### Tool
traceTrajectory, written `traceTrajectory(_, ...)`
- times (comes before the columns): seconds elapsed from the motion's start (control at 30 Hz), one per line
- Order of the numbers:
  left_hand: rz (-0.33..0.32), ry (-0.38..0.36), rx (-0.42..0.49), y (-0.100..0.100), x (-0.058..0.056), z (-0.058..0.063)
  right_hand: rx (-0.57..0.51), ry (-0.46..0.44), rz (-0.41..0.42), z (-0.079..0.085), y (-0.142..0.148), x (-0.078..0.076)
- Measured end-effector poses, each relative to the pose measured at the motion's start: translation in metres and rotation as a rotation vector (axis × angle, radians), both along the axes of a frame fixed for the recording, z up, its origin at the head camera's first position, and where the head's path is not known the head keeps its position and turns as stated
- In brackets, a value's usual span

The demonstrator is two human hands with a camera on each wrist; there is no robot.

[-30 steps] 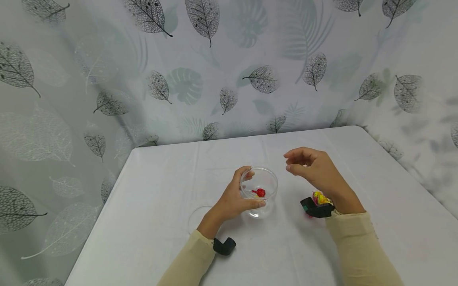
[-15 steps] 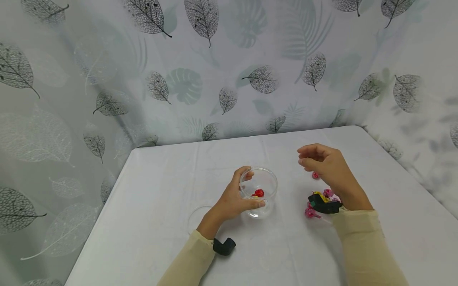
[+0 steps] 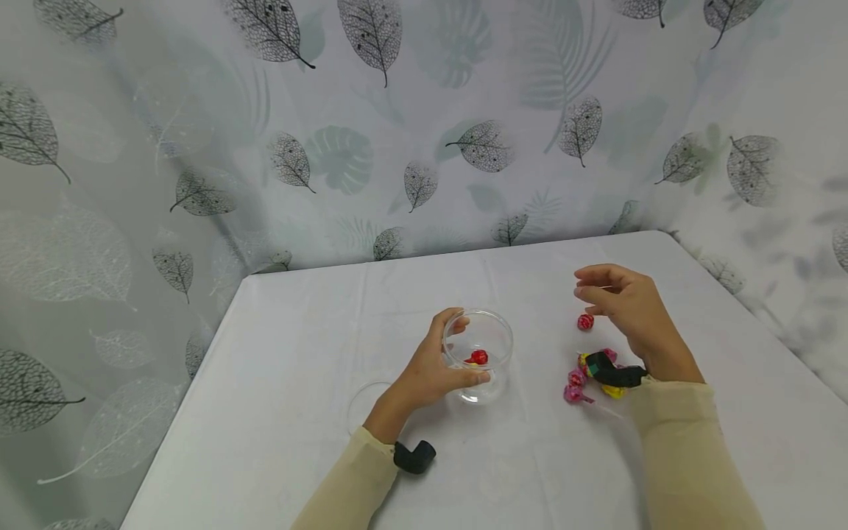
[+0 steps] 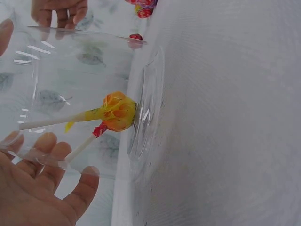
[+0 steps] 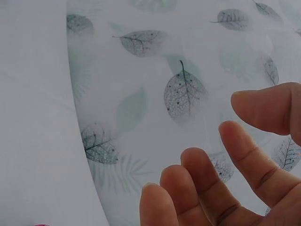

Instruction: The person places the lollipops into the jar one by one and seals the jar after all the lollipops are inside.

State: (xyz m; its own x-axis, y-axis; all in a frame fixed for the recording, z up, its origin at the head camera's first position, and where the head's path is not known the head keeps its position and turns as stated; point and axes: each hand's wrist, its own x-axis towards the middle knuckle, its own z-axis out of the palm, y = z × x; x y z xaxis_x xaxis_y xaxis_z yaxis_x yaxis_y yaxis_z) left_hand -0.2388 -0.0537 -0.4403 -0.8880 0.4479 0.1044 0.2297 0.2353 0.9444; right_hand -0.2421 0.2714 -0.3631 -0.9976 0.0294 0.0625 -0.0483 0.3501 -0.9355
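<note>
Clear, round-mouthed, see-through jar (image 3: 492, 372) in the left hand (image 3: 427, 372): the fingers and thumb grip its wall, and its mouth faces up above the white, cloth-covered surface (image 3: 311, 338); whether its base touches down is hard to tell. Inside it, the left wrist view shows a yellow-and-orange wrapped lollipop (image 4: 118, 111) on a white stick, its round head near the base, with a red-wrapped lollipop (image 3: 479, 357) just beside it. A thin, clear, circular disc or ring (image 3: 358, 408) lies on the surface, partly hidden by the left forearm. The right hand (image 3: 626, 313) hangs in the air to the right of the jar and well apart from it, its fingers loosely bent and spread from the thumb, gripping nothing. Near its fingertips, in the head view, a round red lollipop head (image 3: 585, 322) shows on the surface. A cluster of pink and yellow wrapped lollipops (image 3: 575, 378) sits closer to the person, partly covered by the black wrist-worn device (image 3: 616, 372) on the right arm. Both sleeves (image 3: 676, 442) are cream, and a pale leaf-printed curtain (image 3: 371, 140) stands behind the surface.
</note>
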Motion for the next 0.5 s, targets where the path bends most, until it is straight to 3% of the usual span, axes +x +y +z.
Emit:
traceTrajectory(0.27, -0.002, -0.006, -0.006, -0.002, 0.0, 0.0, -0.01, -0.092, 0.0, -0.015, 0.013, -0.011)
traceTrajectory(0.5, -0.006, -0.022, 0.005, -0.001, 0.0, 0.001, 0.102, -0.217, -0.017, -0.027, 0.025, -0.019)
